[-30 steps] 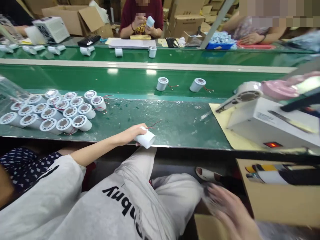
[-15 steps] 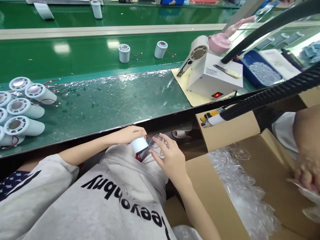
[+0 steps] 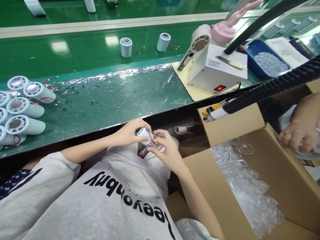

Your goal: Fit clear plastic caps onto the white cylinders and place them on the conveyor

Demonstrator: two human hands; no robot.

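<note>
Fingers of the left hand are clamped, on my remote feed, around a pale blue plastic cylinder with a ringed end, index above and thumb below. I see that cylinder held over the lap, just off the near edge of the green counter. The left forearm comes in from the left, slanting slightly upward, its wrist nearly straight. The right forearm rises steeply from the bottom edge toward the upper left; the right hand has its fingers bent over a clear plastic piece, thumb underneath. I find the two hands almost meeting, with thin red wires showing between them. I cannot tell whether the clear piece is around the cylinder or only against its end. Right of that arm, a brown cardboard box holds transparent plastic parts. More pale blue cylinders cluster on the counter's left, well apart from both hands.
</note>
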